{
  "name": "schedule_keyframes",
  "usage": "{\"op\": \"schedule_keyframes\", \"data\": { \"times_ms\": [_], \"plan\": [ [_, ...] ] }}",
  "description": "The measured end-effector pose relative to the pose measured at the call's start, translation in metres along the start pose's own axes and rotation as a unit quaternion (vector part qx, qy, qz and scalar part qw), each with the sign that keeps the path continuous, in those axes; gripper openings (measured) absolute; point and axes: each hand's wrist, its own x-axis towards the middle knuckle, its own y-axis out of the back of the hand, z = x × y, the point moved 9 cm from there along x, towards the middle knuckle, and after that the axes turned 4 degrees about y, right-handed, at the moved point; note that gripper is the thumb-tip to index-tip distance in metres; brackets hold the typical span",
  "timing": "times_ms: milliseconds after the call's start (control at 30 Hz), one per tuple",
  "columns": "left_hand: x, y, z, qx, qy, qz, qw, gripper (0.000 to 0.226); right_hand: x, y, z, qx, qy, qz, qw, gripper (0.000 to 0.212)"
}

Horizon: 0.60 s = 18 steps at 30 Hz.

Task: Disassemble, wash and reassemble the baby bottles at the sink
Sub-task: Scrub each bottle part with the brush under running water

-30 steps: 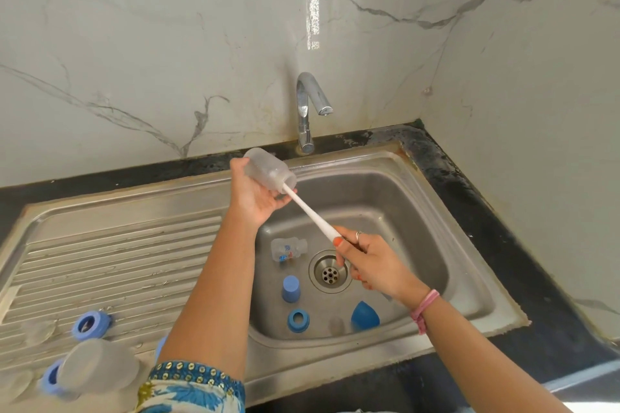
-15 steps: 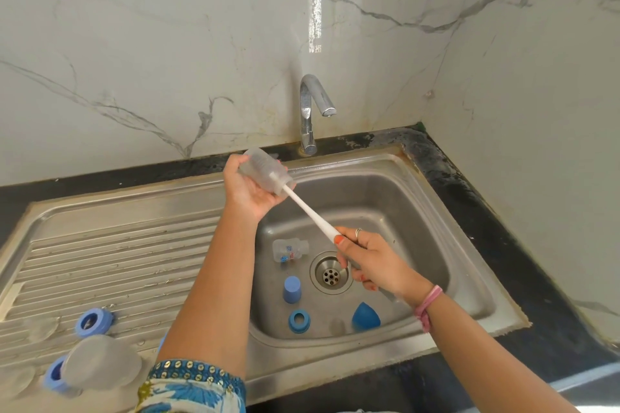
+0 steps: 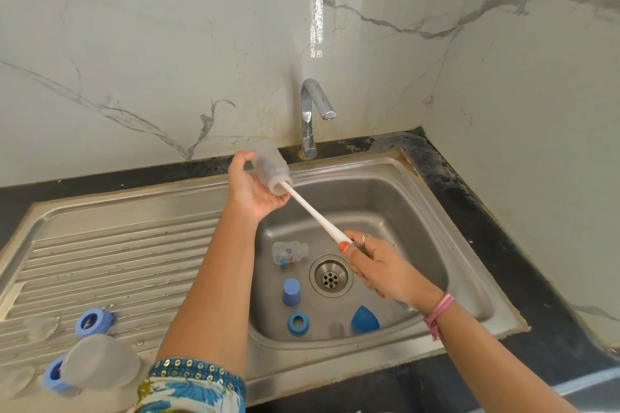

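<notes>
Marble wall (image 3: 167,60) behind black counter (image 3: 536,295)

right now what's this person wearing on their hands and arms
The left hand is bare; that arm ends in a blue and white patterned sleeve with a beaded cuff. The right hand has orange-painted nails and a silver ring, with a pink band at the wrist.

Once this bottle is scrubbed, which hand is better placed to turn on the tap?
Probably the left hand: holding the bottle, it is just beside the tap. The right hand grips the brush nearer the drain.
</notes>
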Motion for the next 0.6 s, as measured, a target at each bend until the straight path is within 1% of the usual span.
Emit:
{"op": "schedule_keyframes", "data": {
  "times_ms": [67, 133, 200, 267, 300, 333, 400, 433, 467, 500, 533, 567, 600],
  "plan": [
    [0.0, 0.003, 0.002, 0.021, -0.017, 0.042, 0.999, 0.067, 0.001, 0.004, -0.005, -0.042, 0.02, 0.005, 0.999, 0.022],
    [0.002, 0.006, 0.004, 0.019, -0.045, 0.06, 0.997, 0.066, 0.003, 0.004, -0.006, -0.047, 0.02, 0.007, 0.999, 0.021],
    [0.005, 0.001, 0.002, 0.016, -0.052, 0.017, 0.998, 0.061, 0.005, 0.004, -0.003, -0.022, 0.003, 0.014, 1.0, 0.02],
    [0.004, -0.005, 0.001, 0.034, -0.038, -0.03, 0.998, 0.061, 0.008, 0.004, 0.0, -0.004, -0.01, 0.018, 1.0, 0.019],
    [0.004, -0.006, 0.001, 0.047, -0.032, -0.038, 0.998, 0.063, 0.008, 0.004, 0.0, -0.005, -0.01, 0.019, 1.0, 0.019],
    [0.005, -0.006, 0.001, 0.059, -0.026, -0.037, 0.997, 0.066, 0.008, 0.004, -0.002, -0.012, -0.006, 0.018, 1.0, 0.019],
    [0.004, -0.006, 0.002, 0.099, -0.028, -0.003, 0.995, 0.075, 0.008, 0.003, -0.006, -0.026, 0.008, 0.016, 0.999, 0.018],
    [0.004, -0.005, 0.003, 0.126, -0.037, 0.014, 0.991, 0.072, 0.008, 0.002, -0.008, -0.03, 0.014, 0.015, 0.999, 0.018],
    [0.004, -0.005, 0.003, 0.142, -0.044, 0.023, 0.989, 0.062, 0.007, 0.0, -0.01, -0.028, 0.017, 0.014, 0.999, 0.019],
    [0.005, -0.004, 0.002, 0.145, -0.048, 0.027, 0.988, 0.05, 0.007, -0.001, -0.01, -0.02, 0.016, 0.014, 1.0, 0.019],
    [0.005, -0.002, 0.001, 0.131, -0.05, 0.025, 0.99, 0.044, 0.007, -0.003, -0.01, 0.0, 0.01, 0.013, 1.0, 0.019],
    [0.005, -0.001, 0.001, 0.11, -0.055, 0.013, 0.992, 0.045, 0.007, -0.004, -0.008, 0.029, 0.0, 0.012, 1.0, 0.019],
    [0.005, 0.0, 0.002, 0.086, -0.062, -0.008, 0.994, 0.052, 0.007, -0.005, -0.007, 0.057, -0.009, 0.01, 0.998, 0.02]
  ]
}}
